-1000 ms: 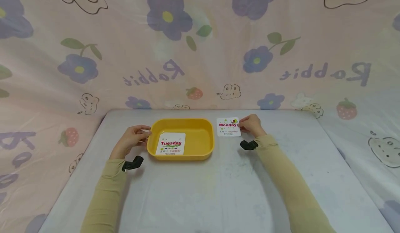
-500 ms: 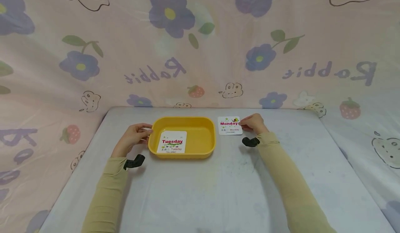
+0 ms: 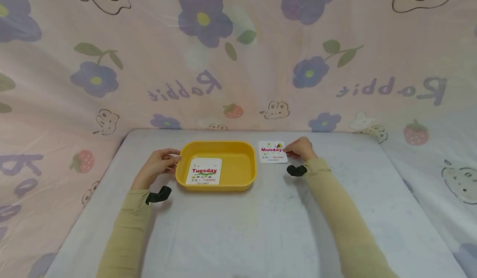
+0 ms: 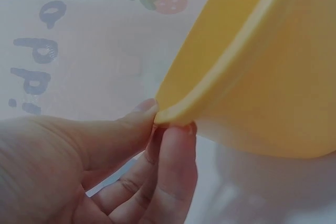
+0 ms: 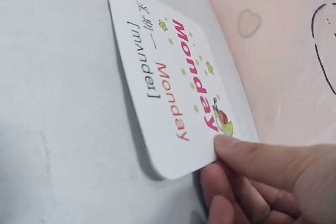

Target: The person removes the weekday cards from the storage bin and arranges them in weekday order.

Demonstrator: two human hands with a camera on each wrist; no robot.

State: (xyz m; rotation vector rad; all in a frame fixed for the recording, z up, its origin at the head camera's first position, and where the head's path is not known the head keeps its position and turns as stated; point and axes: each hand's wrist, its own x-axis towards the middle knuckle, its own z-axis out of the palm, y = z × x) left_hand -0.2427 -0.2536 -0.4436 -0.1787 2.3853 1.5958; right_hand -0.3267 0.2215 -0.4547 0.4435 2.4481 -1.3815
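My left hand (image 3: 156, 167) pinches the left rim of a yellow plastic tray (image 3: 238, 170), thumb on the inner side and fingers outside, as the left wrist view shows at the rim (image 4: 215, 72). Inside the tray, at its left, lies a white flash card (image 3: 203, 171) printed "Tuesday". To the right of the tray, my right hand (image 3: 301, 148) pinches the right edge of a square "Monday" flash card (image 3: 273, 153). In the right wrist view the thumb lies on top of the Monday card (image 5: 163, 103) and the fingers are underneath.
A white-covered table (image 3: 231, 232) spreads beneath everything. Behind it hangs a pale curtain (image 3: 246, 75) with flowers, rabbits and strawberries. Each wrist carries a small black camera mount, the left mount (image 3: 159, 194) near the tray and the right mount (image 3: 297, 170) below the Monday card.
The whole head view shifts slightly up and back down. Both hands, the tray and the two cards keep their places relative to one another.
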